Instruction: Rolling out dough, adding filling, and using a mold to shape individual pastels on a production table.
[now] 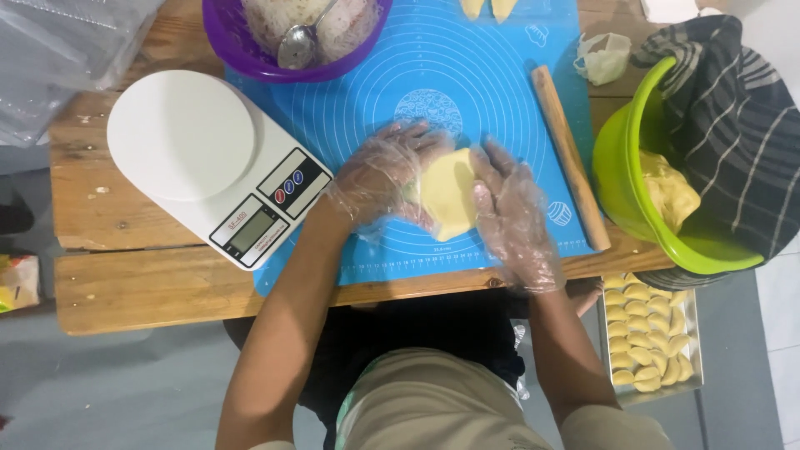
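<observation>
My left hand (385, 177) and my right hand (512, 215), both in thin clear plastic gloves, bracket a flat round of pale yellow dough (447, 193) on the blue silicone mat (500, 83). The dough lies directly between them, touching both: my left fingers are curled over its left edge and partly on top of it, my right palm is pressed flat against its right edge with the fingers straight and pointing away from me. Neither hand is closed into a fist; both are spread and cupping the disc. The round is slightly taller than wide, its longer line running away from me, and both hands are equally close to it.

The wooden rolling pin (571, 158) lies well off to my right on the mat, nearer my right hand. The white kitchen scale (212, 162) sits to my left.

The dough's left rim is hidden under my fingers, so I can't tell if it is folded there, possibly just pressed.
</observation>
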